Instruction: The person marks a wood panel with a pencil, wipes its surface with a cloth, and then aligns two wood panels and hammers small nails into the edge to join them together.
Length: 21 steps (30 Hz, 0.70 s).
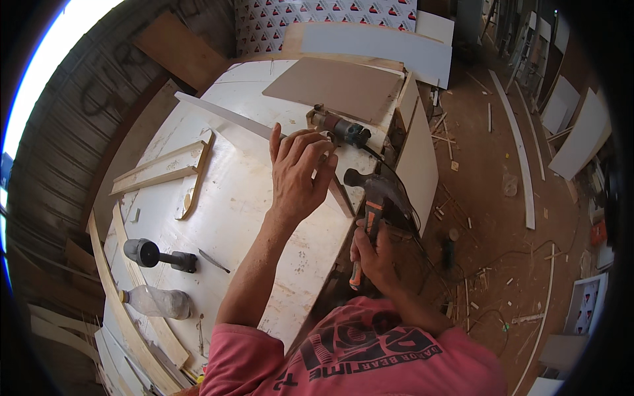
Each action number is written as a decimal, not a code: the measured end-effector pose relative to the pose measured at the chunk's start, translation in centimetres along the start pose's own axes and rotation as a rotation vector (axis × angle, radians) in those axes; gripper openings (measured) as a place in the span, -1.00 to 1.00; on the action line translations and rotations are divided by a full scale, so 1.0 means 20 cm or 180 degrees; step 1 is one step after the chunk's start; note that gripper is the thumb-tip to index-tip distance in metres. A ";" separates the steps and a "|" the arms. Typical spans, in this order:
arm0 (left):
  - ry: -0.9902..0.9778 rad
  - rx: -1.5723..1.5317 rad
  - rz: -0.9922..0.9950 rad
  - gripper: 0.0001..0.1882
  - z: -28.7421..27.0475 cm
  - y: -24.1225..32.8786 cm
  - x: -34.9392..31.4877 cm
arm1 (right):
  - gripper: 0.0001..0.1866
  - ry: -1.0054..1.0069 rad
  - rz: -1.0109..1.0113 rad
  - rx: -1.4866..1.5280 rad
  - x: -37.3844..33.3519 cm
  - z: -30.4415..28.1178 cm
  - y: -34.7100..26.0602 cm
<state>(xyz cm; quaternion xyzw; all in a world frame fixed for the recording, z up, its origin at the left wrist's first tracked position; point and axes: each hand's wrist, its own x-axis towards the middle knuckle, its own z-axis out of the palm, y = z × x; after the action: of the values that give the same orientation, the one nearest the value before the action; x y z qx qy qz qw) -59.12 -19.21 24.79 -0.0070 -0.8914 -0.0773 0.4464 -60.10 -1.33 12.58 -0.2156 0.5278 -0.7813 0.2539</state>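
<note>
My left hand (300,175) is over a long narrow board (228,119) that stands on edge across the white worktable (251,231). Its thumb and forefinger are pinched together near the board's top edge, while the little finger sticks up. Whatever they pinch is too small to make out. My right hand (375,257) grips a claw hammer (374,210) by its orange and black handle. The hammer's dark head is raised just beyond the table's right edge, to the right of my left hand.
A corded power tool (340,129) lies behind my left hand, beside a brown panel (333,86). On the left are a wooden channel piece (162,168), a cordless drill (158,255), a clear plastic bottle (158,302) and wood strips (142,277). Offcuts and a cable litter the brown floor (489,204).
</note>
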 end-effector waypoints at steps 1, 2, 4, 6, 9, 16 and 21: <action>-0.0023 0.0026 -0.0007 -0.84 0.00 0.00 0.00 | -0.84 -0.0019 0.0053 0.0001 -0.01 0.00 0.02; -0.0044 0.0054 -0.0016 -0.84 0.01 0.01 0.01 | -0.83 -0.0003 0.0034 0.0058 -0.01 0.01 0.02; -0.0099 0.0137 0.0019 -0.86 0.02 0.01 0.03 | -0.82 -0.0023 0.0000 0.0208 0.00 0.03 0.02; -0.0183 0.0226 0.0008 -0.87 0.02 0.00 0.03 | -0.81 -0.0010 -0.0060 0.0151 0.01 0.06 0.07; -0.0271 0.0252 0.0100 -0.89 0.03 -0.02 0.04 | -0.79 -0.0113 0.0160 0.0138 0.04 0.09 0.10; -0.0354 0.0323 0.0147 -0.90 0.04 -0.03 0.05 | -0.68 -0.0202 0.0152 0.0071 0.09 0.09 0.14; -0.0374 0.0319 0.0142 -0.91 0.04 -0.02 0.06 | -0.69 -0.0198 0.0175 0.0142 0.09 0.10 0.10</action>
<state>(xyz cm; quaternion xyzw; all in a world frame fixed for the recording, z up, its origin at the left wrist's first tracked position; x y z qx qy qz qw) -60.49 -19.54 25.27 -0.0090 -0.9185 -0.0221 0.3947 -59.97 -4.59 11.59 -0.2194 0.5078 -0.7785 0.2964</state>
